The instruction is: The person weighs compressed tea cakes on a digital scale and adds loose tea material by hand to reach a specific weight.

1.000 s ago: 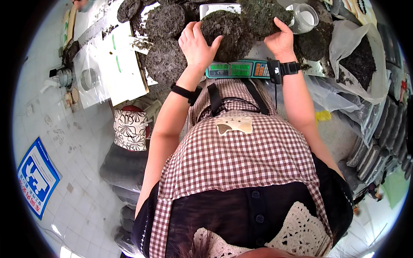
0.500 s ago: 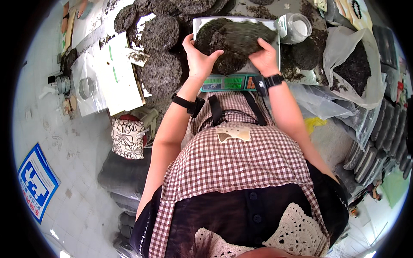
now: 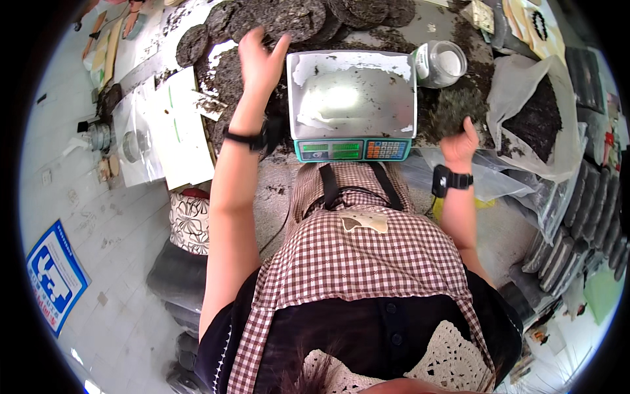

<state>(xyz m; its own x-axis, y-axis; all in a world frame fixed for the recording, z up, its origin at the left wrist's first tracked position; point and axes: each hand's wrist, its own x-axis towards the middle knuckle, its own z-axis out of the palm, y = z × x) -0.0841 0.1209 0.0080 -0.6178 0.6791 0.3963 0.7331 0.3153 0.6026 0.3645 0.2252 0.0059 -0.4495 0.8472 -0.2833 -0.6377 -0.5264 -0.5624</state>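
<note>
Right hand [image 3: 459, 146] holds dark disc [image 3: 458, 105]; left hand [image 3: 261, 64] near stack [image 3: 289, 20], contact unclear.

Left hand [image 3: 261, 65]: fingertips smeared by blur, so contact with the dark cakes [image 3: 289, 20] behind them cannot be told
Right hand [image 3: 459, 148]: fingers mostly hidden under the round cake [image 3: 456, 107], itself blurred at the edge
Dark cakes: rearmost ones cut off by the upper edge
Scale readout [image 3: 333, 150]: digits too small to read
Jar label [image 3: 421, 64]: print too small to make out
Cushion [image 3: 189, 222]: right side hidden behind the left forearm [image 3: 235, 210]
Hair [image 3: 306, 373]: blurred strands, cut off by the lower edge
</note>
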